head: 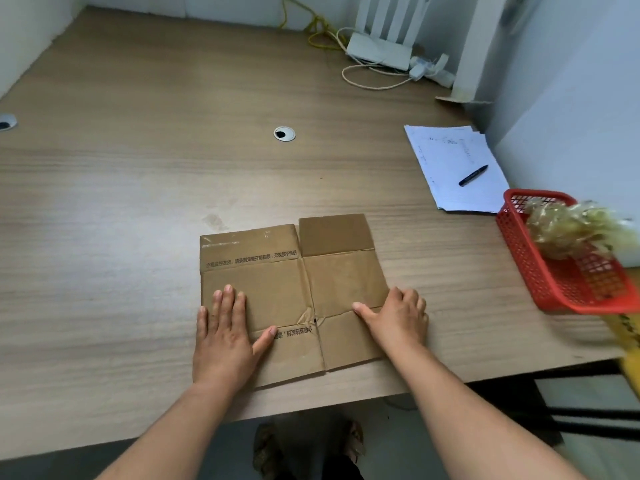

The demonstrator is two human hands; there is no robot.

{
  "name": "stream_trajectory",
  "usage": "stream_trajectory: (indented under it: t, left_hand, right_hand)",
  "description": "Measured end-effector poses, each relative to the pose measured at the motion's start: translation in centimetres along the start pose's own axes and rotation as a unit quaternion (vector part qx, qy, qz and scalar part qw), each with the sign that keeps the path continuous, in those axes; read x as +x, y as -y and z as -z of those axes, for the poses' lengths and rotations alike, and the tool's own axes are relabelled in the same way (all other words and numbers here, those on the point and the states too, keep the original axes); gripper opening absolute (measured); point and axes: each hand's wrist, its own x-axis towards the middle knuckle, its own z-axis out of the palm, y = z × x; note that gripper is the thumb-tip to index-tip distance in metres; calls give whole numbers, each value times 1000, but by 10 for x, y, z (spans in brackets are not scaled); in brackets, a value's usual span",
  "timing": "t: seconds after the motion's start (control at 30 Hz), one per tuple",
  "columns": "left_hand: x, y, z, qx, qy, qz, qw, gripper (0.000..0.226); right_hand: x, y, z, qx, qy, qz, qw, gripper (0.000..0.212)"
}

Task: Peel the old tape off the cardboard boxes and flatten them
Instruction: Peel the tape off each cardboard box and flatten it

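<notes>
A brown cardboard box lies flattened on the wooden table, near its front edge, flaps spread out and printed text showing. My left hand presses flat on the box's left lower part, fingers straight. My right hand rests on the box's right edge, thumb stretched along a crease and fingers bent over the side. A strip of clear tape still shines on the far left flap.
A red plastic basket holding a wad of peeled tape stands at the right table edge. Papers with a black pen lie behind it. A white router and cables sit at the back. Two cable grommets dot the tabletop.
</notes>
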Motion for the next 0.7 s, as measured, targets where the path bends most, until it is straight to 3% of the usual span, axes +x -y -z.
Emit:
stream_trajectory:
  t: [0.1,0.27,0.47,0.57,0.7]
  left_hand:
    - [-10,4,12,-92,-32,91,991,105]
    - [-25,15,22,-106,-25,166,980,98]
    - [-28,13,28,-234,-4,271,934,95]
    - [-40,3,22,-269,-10,266,926,94]
    - [-69,-36,12,-349,-23,163,922,83]
  right_hand:
    - [-3,1,5,21,48,-39,998,89]
    - [-8,1,7,70,77,-88,991,104]
    - [-25,-22,15,121,96,-110,982,111]
    - [-36,-45,21,175,97,-108,974,99]
    - [-52,-88,34,196,43,-73,977,81]
